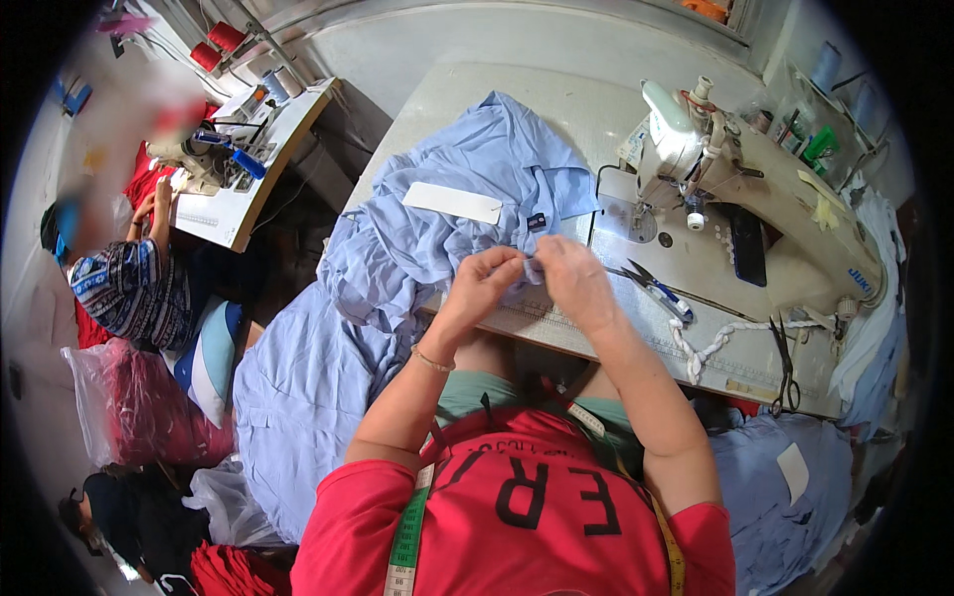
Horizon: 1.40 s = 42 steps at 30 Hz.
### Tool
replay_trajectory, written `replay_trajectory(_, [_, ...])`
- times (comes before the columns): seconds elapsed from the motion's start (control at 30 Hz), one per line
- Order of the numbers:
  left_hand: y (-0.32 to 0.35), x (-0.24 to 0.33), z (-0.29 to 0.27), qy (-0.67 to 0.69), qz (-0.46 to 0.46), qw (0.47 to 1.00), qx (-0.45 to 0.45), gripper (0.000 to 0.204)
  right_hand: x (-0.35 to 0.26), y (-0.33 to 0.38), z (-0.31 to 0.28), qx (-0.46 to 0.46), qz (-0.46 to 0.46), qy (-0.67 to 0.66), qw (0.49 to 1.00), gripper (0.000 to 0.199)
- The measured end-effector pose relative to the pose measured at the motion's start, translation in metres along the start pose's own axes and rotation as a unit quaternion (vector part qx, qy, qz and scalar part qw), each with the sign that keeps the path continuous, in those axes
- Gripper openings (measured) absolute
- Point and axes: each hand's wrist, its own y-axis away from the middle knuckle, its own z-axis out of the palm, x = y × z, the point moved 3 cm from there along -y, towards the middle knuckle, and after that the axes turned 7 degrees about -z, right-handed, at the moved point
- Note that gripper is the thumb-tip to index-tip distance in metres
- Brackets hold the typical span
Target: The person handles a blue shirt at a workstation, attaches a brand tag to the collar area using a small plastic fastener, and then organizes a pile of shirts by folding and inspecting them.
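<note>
A light blue garment (452, 159) lies bunched over the sewing table, and more blue cloth hangs down on the left. My left hand (489, 276) pinches the garment's edge close to a small dark label (537, 223). Beside it my right hand (574, 281) has its fingers closed on the same edge; its fingertips are partly hidden, and the two hands nearly touch. On the cloth above my hands rests a blank white card (452, 202). To the right of my right hand lie small thread snips (656, 288).
The sewing machine (735, 159) stands on the right, with a dark phone (747, 245) on its base. Scissors (785, 368) hang at the table's front edge near a braided white cord (691, 353). At left, another person (129, 283) sits at a second machine (189, 164).
</note>
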Motion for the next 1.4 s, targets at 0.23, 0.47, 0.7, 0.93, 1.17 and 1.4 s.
replay_trajectory(0.23, [0.0, 0.001, -0.017, 0.031, -0.041, 0.999, -0.01, 0.02, 0.017, -0.007, -0.031, -0.04, 0.227, -0.105, 0.967, 0.012])
replay_trajectory(0.47, [-0.005, -0.001, -0.018, -0.04, -0.013, 0.999, -0.008, 0.02, 0.008, -0.011, -0.01, -0.11, 0.081, -0.084, 0.987, 0.012])
replay_trajectory(0.7, [-0.002, 0.004, -0.016, -0.147, 0.099, 0.982, 0.067, 0.017, 0.004, -0.018, -0.006, -0.124, 0.068, -0.132, 0.981, 0.005])
replay_trajectory(0.93, [-0.02, 0.0, -0.01, -0.167, 0.22, 0.957, 0.093, 0.017, 0.024, -0.021, 0.005, -0.136, 0.09, -0.2, 0.966, 0.008])
replay_trajectory(1.17, [-0.017, -0.008, -0.005, -0.206, 0.19, 0.955, 0.1, 0.018, 0.024, -0.011, 0.007, -0.127, 0.061, -0.15, 0.979, 0.008])
replay_trajectory(1.4, [-0.014, -0.002, 0.0, -0.225, 0.229, 0.939, 0.127, 0.014, 0.024, -0.01, 0.001, -0.129, 0.089, -0.156, 0.975, 0.009])
